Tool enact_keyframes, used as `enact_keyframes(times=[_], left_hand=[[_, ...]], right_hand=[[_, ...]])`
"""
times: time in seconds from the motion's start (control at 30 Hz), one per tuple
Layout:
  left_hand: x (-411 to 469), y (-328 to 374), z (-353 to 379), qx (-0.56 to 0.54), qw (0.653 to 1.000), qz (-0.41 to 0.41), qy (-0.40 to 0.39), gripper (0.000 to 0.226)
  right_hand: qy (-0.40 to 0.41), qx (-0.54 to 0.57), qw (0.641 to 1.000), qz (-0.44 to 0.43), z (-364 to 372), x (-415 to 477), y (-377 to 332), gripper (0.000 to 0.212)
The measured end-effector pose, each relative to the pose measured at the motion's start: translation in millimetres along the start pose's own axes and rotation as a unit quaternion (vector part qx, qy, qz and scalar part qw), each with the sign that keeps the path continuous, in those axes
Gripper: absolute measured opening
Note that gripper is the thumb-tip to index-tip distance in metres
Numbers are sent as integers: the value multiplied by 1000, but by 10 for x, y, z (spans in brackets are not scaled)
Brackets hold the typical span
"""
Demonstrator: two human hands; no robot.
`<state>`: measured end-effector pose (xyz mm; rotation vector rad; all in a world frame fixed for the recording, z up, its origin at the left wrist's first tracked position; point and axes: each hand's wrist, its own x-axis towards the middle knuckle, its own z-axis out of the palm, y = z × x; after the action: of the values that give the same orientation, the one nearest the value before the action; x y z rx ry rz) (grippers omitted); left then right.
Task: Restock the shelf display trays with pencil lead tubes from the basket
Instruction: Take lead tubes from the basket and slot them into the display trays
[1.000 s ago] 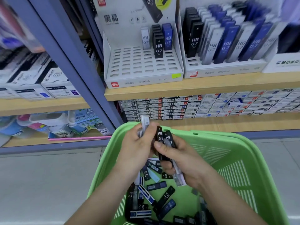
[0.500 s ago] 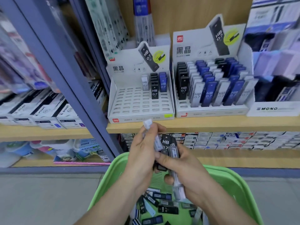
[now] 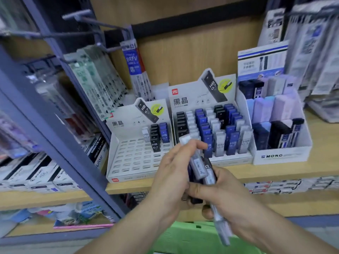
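Basket (image 3: 192, 235), green, lies directly below both grips at the bottom edge of the view; its contents are not in view. The right grip (image 3: 225, 195) is closed round a bundle of pencil lead tubes (image 3: 210, 176), clear and black, with one long clear tube (image 3: 221, 228) projecting down past the palm toward the basket. The left grip (image 3: 170, 178) is closed on a single clear tube (image 3: 197, 164), fingers curled round it, its cap end raised above the fingertips. This tube lies against the top of the bundle, and the two grips touch.

Beyond the grips runs the wooden shelf (image 3: 275, 173). Just beyond and left of the left grip stands the near-empty display tray (image 3: 135, 162): most slots are bare, with a few white, black and blue tubes in its rear right rows. Directly beyond both grips stands the full display tray (image 3: 229, 160), packed with black, clear and blue tubes. Right of the right grip stands a white MONO box (image 3: 280, 155). Farthest back, up and left of the left grip, blurred hanging packs (image 3: 95, 79) hang on hooks.
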<state>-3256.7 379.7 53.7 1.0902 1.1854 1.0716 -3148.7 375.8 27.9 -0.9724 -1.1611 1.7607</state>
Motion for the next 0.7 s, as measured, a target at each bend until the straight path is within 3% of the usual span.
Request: enact_keyframes(times=[0.23,0.37,0.57,0.7], left_hand=[[340,140,-392,-42,990,105,88,28],[485,200,-998,114,970,140,161,33],[828,244,-1547,280,940,107,161,35],[952,316,-1669,369,908,92,176,22]], right_hand=[[3,26,998,50,-133,88,58,15],[9,17,997,80,-205,172,89,14],[14,16,995,93,-198,271,94,11],[7,21,995,97,-183,295,135,11]])
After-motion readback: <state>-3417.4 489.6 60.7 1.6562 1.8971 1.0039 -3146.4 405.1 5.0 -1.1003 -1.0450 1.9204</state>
